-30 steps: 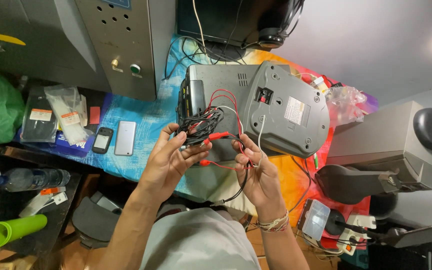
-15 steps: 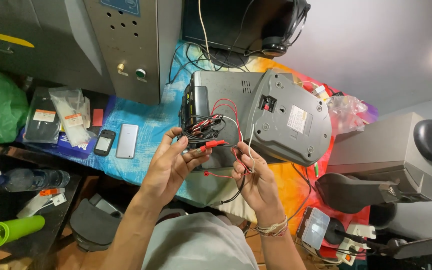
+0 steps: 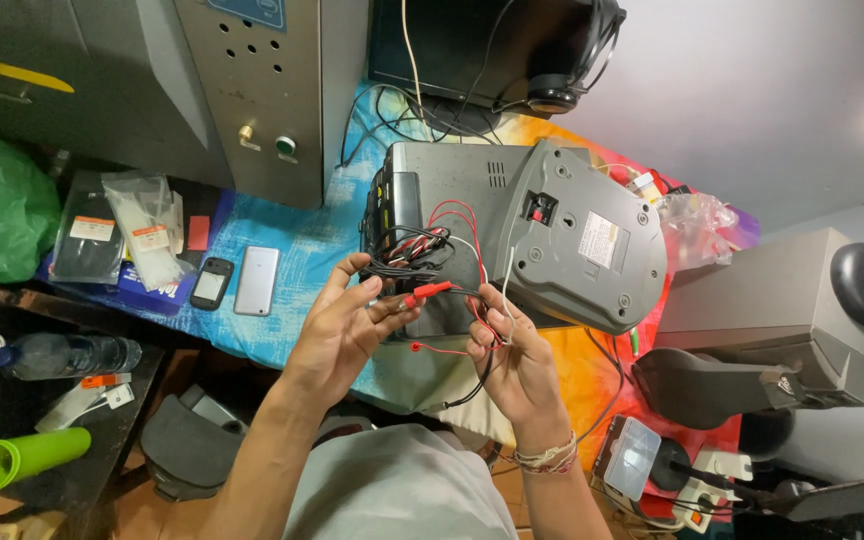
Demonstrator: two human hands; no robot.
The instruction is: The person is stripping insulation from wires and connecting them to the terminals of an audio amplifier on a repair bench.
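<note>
Red clip lead (image 3: 430, 291) pinched in left hand (image 3: 342, 335), centre frame; right hand (image 3: 512, 355) grips wires (image 3: 487, 325). Untangling stage; next needs gentle separating.

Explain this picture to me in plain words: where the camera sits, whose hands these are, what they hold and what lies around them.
The camera is worn on a person's head and looks down, so the two bare arms reaching up from the bottom are that person's own. The left hand pinches a red clip on the end of a wire. The right hand grips a bunch of thin red, black and white wires that run to a grey machine lying with its underside up on a bright patterned cloth. To the left lie a white phone, a small dark phone and bags of cable ties. Lower left are a water bottle and a green cup.
</note>
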